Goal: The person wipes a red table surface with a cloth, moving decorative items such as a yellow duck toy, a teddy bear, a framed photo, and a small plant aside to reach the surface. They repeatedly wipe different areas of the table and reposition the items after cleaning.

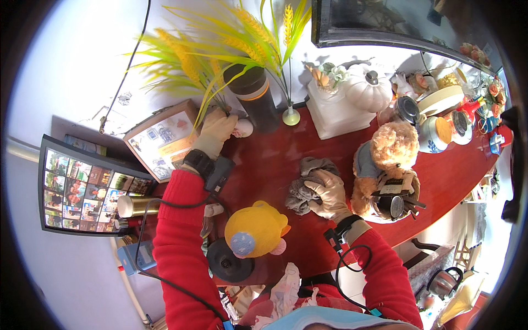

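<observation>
My left hand [215,132] is closed around a small pale vase [242,128] at the back left of the red table. Yellow wheat stalks [184,55] with long green leaves rise from beside my fingers. In the middle of the table, my right hand [331,192] grips a crumpled grey cloth [303,192], which lies against the tabletop. Right of that hand sits a teddy bear [391,147] in a blue-grey top, beside a basket-like holder [404,201]. A yellow plush-like toy [254,228] stands between my forearms.
A framed picture [160,142] leans near my left wrist, with a photo collage [82,187] farther left. Behind are a dark cylinder [254,99], a small green vase [290,116] and a white pumpkin [367,91] on a white block. Jars [435,133] crowd the right; a black round base [230,263] is near the front.
</observation>
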{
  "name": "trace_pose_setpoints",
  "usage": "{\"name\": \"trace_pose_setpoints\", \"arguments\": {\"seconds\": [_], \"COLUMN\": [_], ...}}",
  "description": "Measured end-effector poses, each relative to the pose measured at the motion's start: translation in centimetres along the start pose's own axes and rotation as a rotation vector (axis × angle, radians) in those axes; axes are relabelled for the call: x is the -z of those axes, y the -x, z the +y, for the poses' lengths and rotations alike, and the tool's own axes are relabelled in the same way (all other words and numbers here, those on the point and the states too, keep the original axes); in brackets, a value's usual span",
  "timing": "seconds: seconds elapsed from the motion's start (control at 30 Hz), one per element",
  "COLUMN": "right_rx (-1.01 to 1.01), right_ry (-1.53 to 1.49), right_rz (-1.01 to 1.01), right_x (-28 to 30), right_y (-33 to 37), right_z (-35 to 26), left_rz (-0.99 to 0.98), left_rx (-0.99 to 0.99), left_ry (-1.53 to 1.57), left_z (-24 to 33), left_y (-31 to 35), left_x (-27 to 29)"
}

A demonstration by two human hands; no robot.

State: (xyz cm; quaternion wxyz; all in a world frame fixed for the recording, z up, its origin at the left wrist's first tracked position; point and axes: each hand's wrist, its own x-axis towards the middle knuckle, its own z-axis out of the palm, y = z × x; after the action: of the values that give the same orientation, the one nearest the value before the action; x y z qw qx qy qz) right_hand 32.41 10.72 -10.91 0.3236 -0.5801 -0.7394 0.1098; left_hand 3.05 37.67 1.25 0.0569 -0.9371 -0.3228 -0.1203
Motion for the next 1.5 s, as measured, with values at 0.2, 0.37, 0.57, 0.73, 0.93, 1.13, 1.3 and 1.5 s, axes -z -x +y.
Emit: {"name": "trace_pose_setpoints", "arguments": {"seconds": [0.2, 0.37, 0.57, 0.73, 0.93, 1.13, 1.3, 1.5], "right_rx": [-0.001, 0.003, -0.003, -0.017, -0.011, -0.029, -0.021, -0.031], "right_ry": [-0.009, -0.019, -0.024, -0.016, 0.009, -0.002, -0.016, -0.042], "right_rz": [-0.002, -0.004, -0.024, -0.013, -0.017, 0.027, 0.05, 0.039], "right_x": [0.1, 0.3, 0.2, 0.0, 0.0, -0.3, -0.6, -0.6], "right_y": [0.0, -0.1, 0.0, 0.2, 0.1, -0.2, -0.1, -0.1], "right_z": [0.0, -0.1, -0.1, 0.0, 0.0, -0.1, 0.0, 0.0], "left_rz": [-0.016, -0.238, -0.156, -0.108, -0.113, -0.071, -0.221, -0.222], "left_rx": [0.45, 0.826, 0.738, 0.728, 0.813, 0.78, 0.698, 0.76], "left_ry": [0.22, 0.555, 0.584, 0.506, 0.771, 0.701, 0.68, 1.189], "left_z": [0.4, 3.1, 3.3, 2.4, 3.2, 3.9, 5.2, 9.4], "left_y": [0.0, -0.8, -1.2, -0.4, 1.1, 2.7, 4.0, 7.0], "left_x": [0.0, 1.9, 1.3, 1.0, 1.0, 1.2, 3.9, 9.3]}}
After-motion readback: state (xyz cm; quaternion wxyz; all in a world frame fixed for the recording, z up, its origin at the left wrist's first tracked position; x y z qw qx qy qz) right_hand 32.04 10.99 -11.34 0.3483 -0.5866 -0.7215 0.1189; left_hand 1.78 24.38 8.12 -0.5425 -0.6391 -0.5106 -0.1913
